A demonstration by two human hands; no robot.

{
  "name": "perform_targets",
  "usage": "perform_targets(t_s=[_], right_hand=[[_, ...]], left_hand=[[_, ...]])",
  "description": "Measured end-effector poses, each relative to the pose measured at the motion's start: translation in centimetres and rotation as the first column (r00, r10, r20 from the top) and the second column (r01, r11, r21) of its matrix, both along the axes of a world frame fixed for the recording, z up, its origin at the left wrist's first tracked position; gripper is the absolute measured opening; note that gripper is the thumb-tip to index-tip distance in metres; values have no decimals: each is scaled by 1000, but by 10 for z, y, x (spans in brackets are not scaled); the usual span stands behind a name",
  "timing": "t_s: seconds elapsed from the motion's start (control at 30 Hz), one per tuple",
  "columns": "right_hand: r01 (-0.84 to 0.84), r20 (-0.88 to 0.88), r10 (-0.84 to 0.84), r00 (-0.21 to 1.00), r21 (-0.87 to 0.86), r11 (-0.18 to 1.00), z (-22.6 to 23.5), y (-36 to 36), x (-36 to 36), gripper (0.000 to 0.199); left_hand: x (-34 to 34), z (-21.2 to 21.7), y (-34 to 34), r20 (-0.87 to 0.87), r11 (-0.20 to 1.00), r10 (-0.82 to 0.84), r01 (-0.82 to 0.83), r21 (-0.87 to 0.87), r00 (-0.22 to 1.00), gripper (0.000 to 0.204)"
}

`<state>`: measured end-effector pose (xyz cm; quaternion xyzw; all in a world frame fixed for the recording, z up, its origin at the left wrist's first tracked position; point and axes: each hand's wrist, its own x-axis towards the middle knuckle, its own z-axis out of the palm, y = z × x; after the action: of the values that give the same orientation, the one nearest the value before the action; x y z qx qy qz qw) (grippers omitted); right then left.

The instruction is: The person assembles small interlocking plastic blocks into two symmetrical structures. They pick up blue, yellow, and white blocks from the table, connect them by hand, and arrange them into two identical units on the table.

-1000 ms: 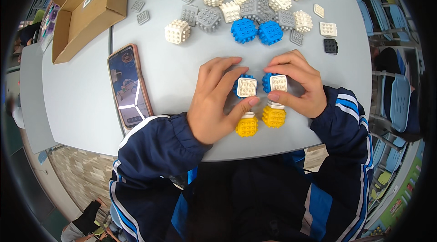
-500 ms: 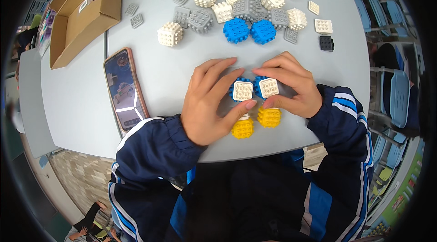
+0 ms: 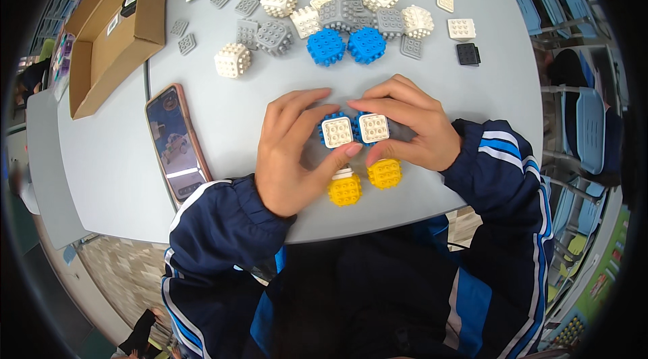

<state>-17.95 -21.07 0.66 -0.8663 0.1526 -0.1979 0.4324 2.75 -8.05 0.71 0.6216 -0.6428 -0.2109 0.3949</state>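
In front of me on the grey table, two blue studded building blocks stand side by side, each topped with a white square plate. My left hand (image 3: 289,160) curves round the left white plate (image 3: 337,132) and its block, thumb at the near side and fingers at the far side. Between thumb and fingertips, my right hand (image 3: 417,128) grips the block under the right white plate (image 3: 373,128). The two blocks appear to touch. Just nearer to me lie a left yellow studded block (image 3: 345,191), with white pieces at its far side, and a right yellow studded block (image 3: 385,174).
Two more blue blocks (image 3: 327,46) sit beyond my hands, before a pile of grey blocks (image 3: 274,36) and white ones. A phone (image 3: 177,143) lies left, near an open cardboard box (image 3: 118,55). A black block (image 3: 468,54) and a white block (image 3: 462,28) are at right.
The right blue block has turned so its white plate lies more level with the left one. Both hands keep their hold. The whole view has shifted slightly.
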Motion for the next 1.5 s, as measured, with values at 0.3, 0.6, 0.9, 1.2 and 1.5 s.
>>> perform_targets(t_s=[0.3, 0.6, 0.9, 1.2, 1.5], right_hand=[[25, 17, -25, 1000, 10, 1000, -2, 1, 0, 62], [23, 23, -23, 999, 0, 1000, -3, 1, 1, 63], [-5, 11, 6, 1000, -30, 1000, -2, -1, 0, 78], [-204, -50, 203, 978, 4, 979, 19, -7, -15, 125], [-267, -196, 235, 952, -153, 951, 16, -2, -15, 135]], left_hand=[[3, 1, 0, -13, 998, -37, 37, 46, 999, 45], [1, 5, 0, -3, 997, -30, 30, 66, 1000, 46], [6, -1, 1, -52, 998, -62, 63, 29, 997, 67], [15, 11, 9, -66, 975, -214, 209, -72, 975, 117], [21, 11, 15, 55, 942, -331, 333, -43, 942, 132]])
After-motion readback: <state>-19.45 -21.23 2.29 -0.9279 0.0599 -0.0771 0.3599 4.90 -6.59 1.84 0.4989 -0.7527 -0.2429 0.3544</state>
